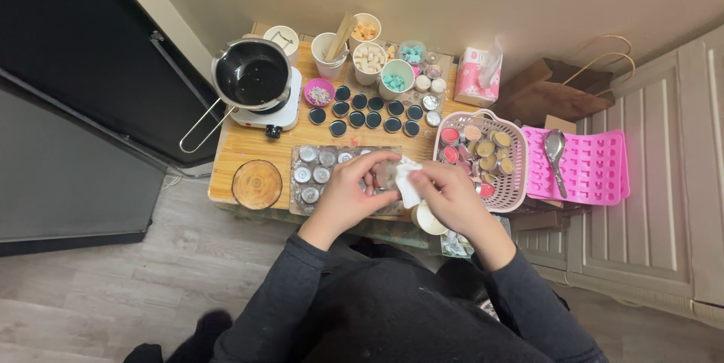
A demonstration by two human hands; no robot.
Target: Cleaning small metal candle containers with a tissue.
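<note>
My left hand (348, 191) grips a small round metal tin (386, 174) over the near edge of the wooden table (249, 144). My right hand (446, 194) presses a white tissue (408, 182) against that tin. Under the hands lies a grey tray (298, 159) with several silver tin lids. Beyond it sit rows of dark empty tins (366, 112).
A black pot (253, 75) stands on a white hot plate at back left. A pink basket (483, 158) of filled tins sits right of my hands, then a pink silicone mould (590, 167) with a spoon. Cups of wax pieces (369, 61) and a tissue pack (475, 76) line the back. A brown round dish (256, 183) sits front left.
</note>
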